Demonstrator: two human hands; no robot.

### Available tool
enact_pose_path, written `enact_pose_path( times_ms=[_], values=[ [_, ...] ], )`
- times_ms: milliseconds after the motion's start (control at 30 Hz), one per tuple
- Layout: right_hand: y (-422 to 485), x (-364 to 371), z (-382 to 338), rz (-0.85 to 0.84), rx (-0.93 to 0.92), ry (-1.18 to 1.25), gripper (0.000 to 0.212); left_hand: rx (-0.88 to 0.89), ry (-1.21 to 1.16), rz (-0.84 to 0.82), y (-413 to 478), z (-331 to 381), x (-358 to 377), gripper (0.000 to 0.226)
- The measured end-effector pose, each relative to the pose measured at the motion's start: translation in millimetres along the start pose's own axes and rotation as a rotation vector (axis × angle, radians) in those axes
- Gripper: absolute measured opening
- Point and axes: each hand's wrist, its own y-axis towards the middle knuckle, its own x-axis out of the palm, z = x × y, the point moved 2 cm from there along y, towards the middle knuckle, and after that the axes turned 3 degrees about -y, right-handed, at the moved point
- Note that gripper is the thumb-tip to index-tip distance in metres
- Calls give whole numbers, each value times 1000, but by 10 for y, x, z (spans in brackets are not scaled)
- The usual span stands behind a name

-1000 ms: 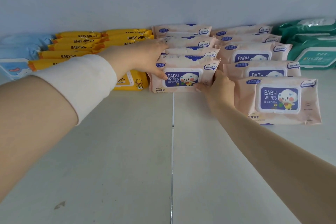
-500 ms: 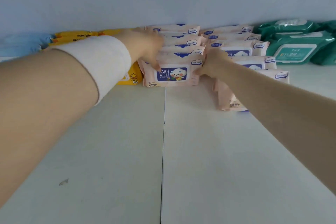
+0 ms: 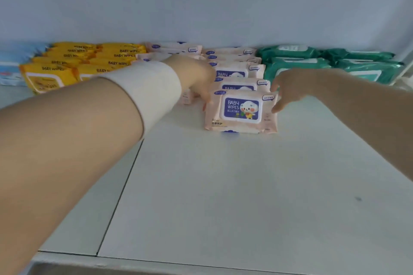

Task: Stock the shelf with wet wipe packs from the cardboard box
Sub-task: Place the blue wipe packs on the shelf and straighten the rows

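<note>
Head view: the left hand (image 3: 196, 78), white band on its wrist, has curled fingers on the left edge of the front pink wipes pack (image 3: 241, 111), while the right hand (image 3: 290, 88), fingers loosely spread, touches its right edge. The pack lies flat on the shelf (image 3: 223, 185), between both hands, more pink packs stacked just behind.

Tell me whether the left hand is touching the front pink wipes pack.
Touching. In the head view, the left hand has its fingertips pressed against the left edge of the front pink wipes pack, with no gap between them.
</note>
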Motion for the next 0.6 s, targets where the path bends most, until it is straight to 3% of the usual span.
enact_pose_path(
  times_ms=[67, 167, 233, 333, 600],
  values=[
    [-35, 280, 67, 38, 4, 130, 72, 19, -34, 66, 54, 91, 50, 72],
    [16, 571, 37, 105, 4, 524, 68, 30, -105, 114, 141, 197, 207, 93],
    [119, 732, -45, 153, 78, 770, 83, 45, -87, 163, 232, 221, 301, 103],
    [290, 932, -163, 234, 161, 939, 109, 90, -55, 229, 336, 231, 442, 103],
    [630, 1041, -210, 565, 121, 1147, 112, 149, -19, 435, 517, 86, 425, 90]
  ],
)
